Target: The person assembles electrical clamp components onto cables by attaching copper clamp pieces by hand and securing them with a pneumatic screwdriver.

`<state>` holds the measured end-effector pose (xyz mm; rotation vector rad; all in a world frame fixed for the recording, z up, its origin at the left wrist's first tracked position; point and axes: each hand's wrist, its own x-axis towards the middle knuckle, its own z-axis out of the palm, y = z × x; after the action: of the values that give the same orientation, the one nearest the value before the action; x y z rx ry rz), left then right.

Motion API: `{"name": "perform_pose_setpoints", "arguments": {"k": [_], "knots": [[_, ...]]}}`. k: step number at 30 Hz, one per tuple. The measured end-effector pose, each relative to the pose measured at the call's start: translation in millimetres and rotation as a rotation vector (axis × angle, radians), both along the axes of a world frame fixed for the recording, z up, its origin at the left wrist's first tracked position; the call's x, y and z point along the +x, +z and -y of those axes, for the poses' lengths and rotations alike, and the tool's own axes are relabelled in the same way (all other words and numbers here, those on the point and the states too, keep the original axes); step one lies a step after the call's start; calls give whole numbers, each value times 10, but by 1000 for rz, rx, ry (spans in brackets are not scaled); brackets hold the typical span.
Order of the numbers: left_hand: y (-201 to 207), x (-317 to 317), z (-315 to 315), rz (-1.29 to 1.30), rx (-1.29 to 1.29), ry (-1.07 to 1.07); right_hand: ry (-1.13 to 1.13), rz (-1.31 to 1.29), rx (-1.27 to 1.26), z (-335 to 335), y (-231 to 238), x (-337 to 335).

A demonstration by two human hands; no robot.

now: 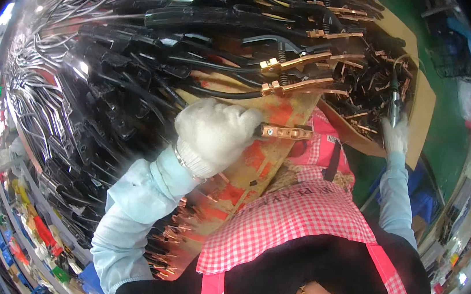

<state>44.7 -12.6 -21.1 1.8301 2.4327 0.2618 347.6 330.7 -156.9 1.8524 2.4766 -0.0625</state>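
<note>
Hands [216, 130] numbering two hold one clamp [287, 132], one tool [396, 106].

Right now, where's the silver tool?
In the head view, the silver tool is at the right, in the right hand, beside the cardboard flap.

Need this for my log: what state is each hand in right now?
Left hand: closed, holding a copper clamp piece.
Right hand: closed, holding a silver tool.

Grn floor [446, 123], blk basket [453, 69] far R.
</note>
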Motion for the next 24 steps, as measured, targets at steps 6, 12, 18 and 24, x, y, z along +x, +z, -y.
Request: {"name": "perform_pose_setpoints", "arguments": {"k": [6,12,18,24], "knots": [[195,-17,7,122,61,-33,-98,-340,-283,-366,-388,269],[161,32,-83,88,-123,-25,-242,-1399,-457,155,241,-221],[92,47,-107,190,-35,146,60,-2040,-628,697,1420,-1300],[123,108,-199,132,-66,167,953,-2061,-1042,1012,1445,-1671]]}}
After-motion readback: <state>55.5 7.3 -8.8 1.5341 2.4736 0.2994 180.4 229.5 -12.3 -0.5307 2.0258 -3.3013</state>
